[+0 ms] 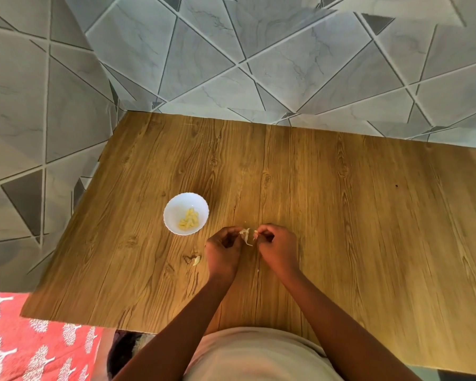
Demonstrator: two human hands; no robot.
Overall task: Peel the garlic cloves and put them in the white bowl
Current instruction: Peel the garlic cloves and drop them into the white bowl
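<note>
Done so far: small white scalloped-rim bowl (186,213) on the wooden table holds a little heap of pale yellow peeled garlic cloves (188,219), lying toward its near side. Count unclear; several at least.

In hand: a garlic clove with loose, papery white skin (246,235) is held between the two hands, just above the tabletop, to the right of the bowl and nearer the person. A strip of skin hangs down from it.

Left hand (223,250): fingers curled, fingertips pinching the left end of the clove or its skin; which of the two I cannot tell.

Right hand (276,247): fingers curled, fingertips pinching the right end. Hands close together, joined only by the clove.

Step judged: mid-peel; skin partly lifted, clove not yet bare.

Still waiting: one unpeeled pale garlic clove (196,260) lies on the wood-grain brown table (341,215), just left of the left hand and near the bowl, apart from both.

Left to do, as judged: finish stripping this clove, drop it in the bowl, then peel the one on the table. No other cloves in view.

Debris: tiny white flecks of skin (258,270) on the table near the hands.
</note>
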